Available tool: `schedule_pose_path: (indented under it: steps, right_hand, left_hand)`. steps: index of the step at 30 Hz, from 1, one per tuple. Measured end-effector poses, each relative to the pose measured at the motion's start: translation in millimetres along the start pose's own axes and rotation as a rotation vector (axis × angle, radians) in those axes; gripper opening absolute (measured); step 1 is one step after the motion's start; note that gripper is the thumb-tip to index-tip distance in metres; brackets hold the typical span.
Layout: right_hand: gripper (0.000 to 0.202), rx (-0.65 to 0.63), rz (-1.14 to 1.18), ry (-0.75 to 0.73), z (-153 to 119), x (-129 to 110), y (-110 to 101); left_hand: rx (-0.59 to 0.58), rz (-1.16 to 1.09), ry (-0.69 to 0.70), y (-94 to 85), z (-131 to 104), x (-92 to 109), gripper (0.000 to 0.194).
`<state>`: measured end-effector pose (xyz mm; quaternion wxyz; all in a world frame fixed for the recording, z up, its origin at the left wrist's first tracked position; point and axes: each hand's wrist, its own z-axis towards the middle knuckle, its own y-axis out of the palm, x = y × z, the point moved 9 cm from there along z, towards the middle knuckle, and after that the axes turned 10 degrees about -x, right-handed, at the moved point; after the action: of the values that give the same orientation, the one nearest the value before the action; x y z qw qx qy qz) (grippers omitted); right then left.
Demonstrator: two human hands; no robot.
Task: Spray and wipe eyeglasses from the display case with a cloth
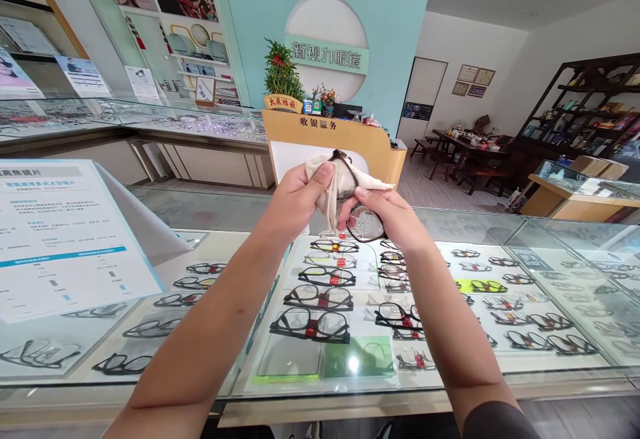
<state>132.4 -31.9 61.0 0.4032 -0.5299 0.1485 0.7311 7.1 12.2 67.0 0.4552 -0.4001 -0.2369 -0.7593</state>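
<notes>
Both my hands are raised above a glass display counter, holding a pair of dark-framed eyeglasses (367, 223) and a cream cloth (371, 177). My left hand (299, 193) pinches the cloth, thumb on top, around the farther lens. With closed fingers, my right hand (389, 211) grips the frame near its middle, beside the nearer lens. That nearer lens hangs uncovered below the right fingers and carries small pale marks. Part of the cloth drapes down between the hands, and another corner sticks out to the right over the right hand.
Rows of eyeglasses (327, 275) lie inside the glass counter (230, 375) under my arms. A large printed sign (65, 232) stands on its left side. Beyond is a wooden cashier desk (330, 133) with a plant (281, 72). Further back right are a dark table (470, 149) and shelves (565, 109).
</notes>
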Motion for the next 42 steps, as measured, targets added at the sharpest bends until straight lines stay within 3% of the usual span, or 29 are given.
schedule_pose_path:
  steps: [4, 7, 16, 21, 23, 31, 36, 42]
  right_hand:
    - [0.049, 0.01, 0.024, -0.023, -3.1, -1.1, -8.7]
    - [0.05, 0.026, 0.017, -0.034, -3.1, -0.8, -11.7]
    - [0.058, 0.058, -0.028, 0.033, 2.5, 4.5, -0.5]
    - [0.057, 0.018, -0.029, 0.021, 3.5, 1.9, 4.6]
    - [0.056, 0.01, -0.025, 0.015, 3.1, 1.6, 3.7]
    - [0.05, 0.022, 0.021, -0.01, -3.4, 0.2, -9.2]
    - [0.051, 0.069, 0.058, 0.01, -2.5, 5.1, -14.9]
    - [0.052, 0.086, 0.076, 0.04, -0.7, 11.2, -15.8]
  left_hand:
    - [-0.16, -0.037, -0.088, 5.0, -0.6, -2.8, 0.049]
    - [-0.191, -0.026, -0.068, 7.5, -1.3, -2.1, 0.048]
    - [-0.074, -0.053, 0.012, 20.1, -0.9, -1.3, 0.043]
    - [0.116, -0.015, 0.045, 8.7, -3.7, -2.3, 0.046]
    - [0.141, 0.006, 0.06, 3.8, -3.2, -1.3, 0.048]
    - [-0.169, -0.029, -0.087, 6.1, -0.7, -2.2, 0.046]
    - [-0.209, -0.038, -0.033, 10.3, -1.4, 1.6, 0.047]
    - [-0.224, -0.088, 0.043, 33.2, -2.3, 5.9, 0.041]
